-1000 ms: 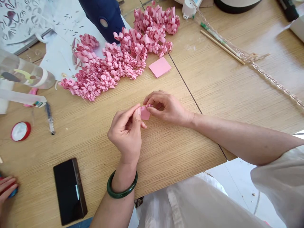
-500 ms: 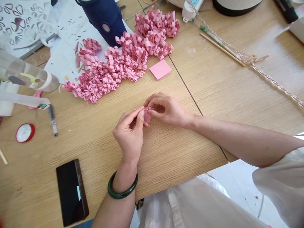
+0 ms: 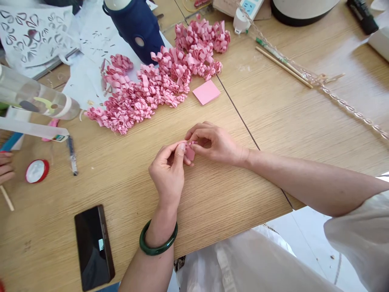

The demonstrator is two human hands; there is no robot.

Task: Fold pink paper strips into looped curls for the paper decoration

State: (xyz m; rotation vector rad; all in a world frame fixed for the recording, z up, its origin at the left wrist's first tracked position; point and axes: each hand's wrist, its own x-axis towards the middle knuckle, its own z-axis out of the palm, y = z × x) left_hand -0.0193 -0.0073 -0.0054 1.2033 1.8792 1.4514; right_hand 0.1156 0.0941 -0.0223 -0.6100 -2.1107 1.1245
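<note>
My left hand (image 3: 168, 172), with a green bangle (image 3: 158, 243) on its wrist, pinches a small pink paper piece (image 3: 190, 153) between thumb and forefinger. My right hand (image 3: 214, 142) pinches the same piece from the other side, fingers curled over its top edge. Both hands hover just above the wooden table (image 3: 121, 178), near its front edge. Beyond them lies a heap of curled pink paper strips (image 3: 152, 85) and a flat pink paper square (image 3: 206, 92).
A black phone (image 3: 94, 246) lies at the front left. A red-rimmed lid (image 3: 37, 170), a pen (image 3: 72, 155), a clear bottle (image 3: 36, 99), a dark blue container (image 3: 136, 26), wooden sticks (image 3: 282, 65) and a twisted clear cord (image 3: 349, 107) surround the work area. Another person's hand (image 3: 5, 167) shows at the left edge.
My hands stay pinched on the pink piece, which is now more folded between the fingers. The view has shifted slightly, and another person's hand now shows higher at the left edge.
</note>
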